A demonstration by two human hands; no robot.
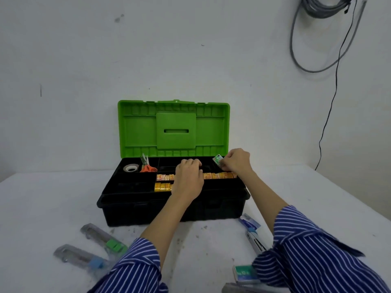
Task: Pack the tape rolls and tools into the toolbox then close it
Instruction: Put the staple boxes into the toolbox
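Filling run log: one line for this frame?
toolbox: lid open | left hand: over tray | right hand: pinches small box | stage: packing

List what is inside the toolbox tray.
A tape roll, orange scissors and rows of small yellow rolls. The left hand covers the tray's middle.

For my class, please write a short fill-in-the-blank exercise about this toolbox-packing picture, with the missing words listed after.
1. The toolbox has a black base and a ____ lid.
2. The orange-handled scissors lie in the tray beside a roll of ____.
3. The right hand pinches a small ____ above the tray.
4. The toolbox lid stands ____.

Missing words: green; tape; box; open
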